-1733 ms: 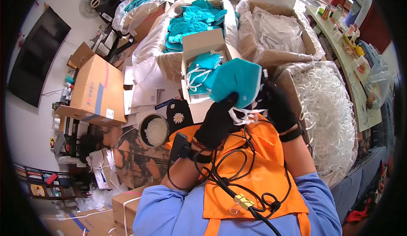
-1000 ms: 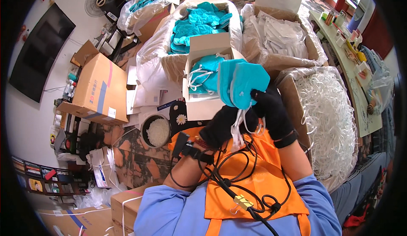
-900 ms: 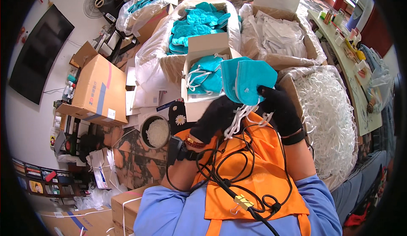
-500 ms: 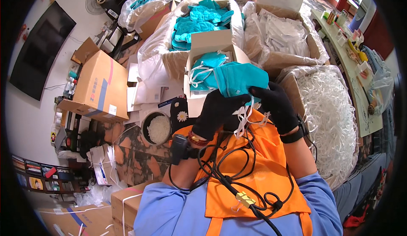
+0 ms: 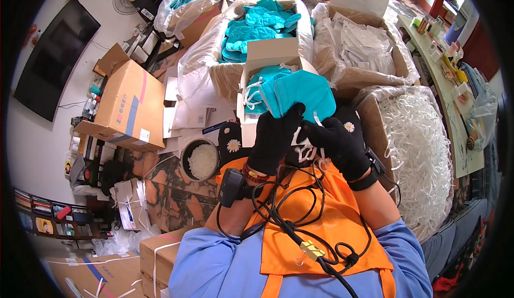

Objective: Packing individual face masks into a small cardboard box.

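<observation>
My left hand (image 5: 274, 140), in a black glove, is closed on a teal folded face mask (image 5: 304, 93), with the thumb pressed on its near edge. My right hand (image 5: 338, 147), also gloved in black, is pinched on the mask's white straps (image 5: 306, 151) just below that edge. Part of the straps hangs over my orange apron (image 5: 342, 196). Behind the held mask, a small white carton (image 5: 270, 49) stands with its flap up. More teal masks (image 5: 266, 78) with white straps lie inside it.
Beyond the carton stands a lined box of teal masks (image 5: 257, 27). White packets (image 5: 364, 43) fill a lined box at the back right; white straps (image 5: 415, 132) heap in another at my right. A bowl of white pellets (image 5: 203, 161) sits on the floor. Black cables (image 5: 284, 217) loop over my apron.
My right hand has come off the mask's right edge and moved down and left to the straps. The left hand keeps the mask, which now lies more spread out.
</observation>
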Available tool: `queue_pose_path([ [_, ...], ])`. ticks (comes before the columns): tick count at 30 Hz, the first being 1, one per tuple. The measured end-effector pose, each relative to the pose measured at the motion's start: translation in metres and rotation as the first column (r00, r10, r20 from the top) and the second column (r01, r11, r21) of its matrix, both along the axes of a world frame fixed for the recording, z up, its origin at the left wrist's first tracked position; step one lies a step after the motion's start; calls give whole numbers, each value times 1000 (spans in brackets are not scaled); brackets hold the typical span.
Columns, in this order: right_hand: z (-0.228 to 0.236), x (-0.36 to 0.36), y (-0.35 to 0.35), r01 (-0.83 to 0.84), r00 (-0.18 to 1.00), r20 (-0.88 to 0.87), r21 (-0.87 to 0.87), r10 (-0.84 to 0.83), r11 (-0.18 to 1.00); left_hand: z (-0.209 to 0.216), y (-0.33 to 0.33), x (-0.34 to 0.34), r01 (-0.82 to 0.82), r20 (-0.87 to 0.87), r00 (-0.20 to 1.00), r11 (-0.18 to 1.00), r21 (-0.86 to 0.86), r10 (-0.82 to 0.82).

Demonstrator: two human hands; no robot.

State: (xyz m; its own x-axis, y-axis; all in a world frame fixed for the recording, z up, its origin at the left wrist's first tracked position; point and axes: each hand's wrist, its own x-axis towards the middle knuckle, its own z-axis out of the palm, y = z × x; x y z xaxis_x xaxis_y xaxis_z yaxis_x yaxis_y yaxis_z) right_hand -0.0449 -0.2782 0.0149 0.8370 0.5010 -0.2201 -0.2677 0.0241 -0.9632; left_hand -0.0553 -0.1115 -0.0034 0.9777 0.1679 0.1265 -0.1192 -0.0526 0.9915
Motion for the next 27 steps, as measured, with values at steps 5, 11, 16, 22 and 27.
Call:
queue_pose_path([
  [5,-6,-10,-2,-75,992,101,54,70,996,-5,-3,0,127,-141,978,976,-175,-153],
  [11,-20,-5,-11,63,995,-97,279,-38,958,-27,-7,3,-84,345,930,844,529,-124],
  [16,15,-16,-13,222,968,69,218,-242,950,-27,-27,-15,7,249,965,958,287,-81],
  [22,-22,15,-27,328,864,309,251,-397,911,-29,-34,-26,-210,457,888,832,513,-57],
  [27,-51,97,-196,769,489,773,-164,-404,618,20,-46,-56,54,223,958,880,471,-178],
])
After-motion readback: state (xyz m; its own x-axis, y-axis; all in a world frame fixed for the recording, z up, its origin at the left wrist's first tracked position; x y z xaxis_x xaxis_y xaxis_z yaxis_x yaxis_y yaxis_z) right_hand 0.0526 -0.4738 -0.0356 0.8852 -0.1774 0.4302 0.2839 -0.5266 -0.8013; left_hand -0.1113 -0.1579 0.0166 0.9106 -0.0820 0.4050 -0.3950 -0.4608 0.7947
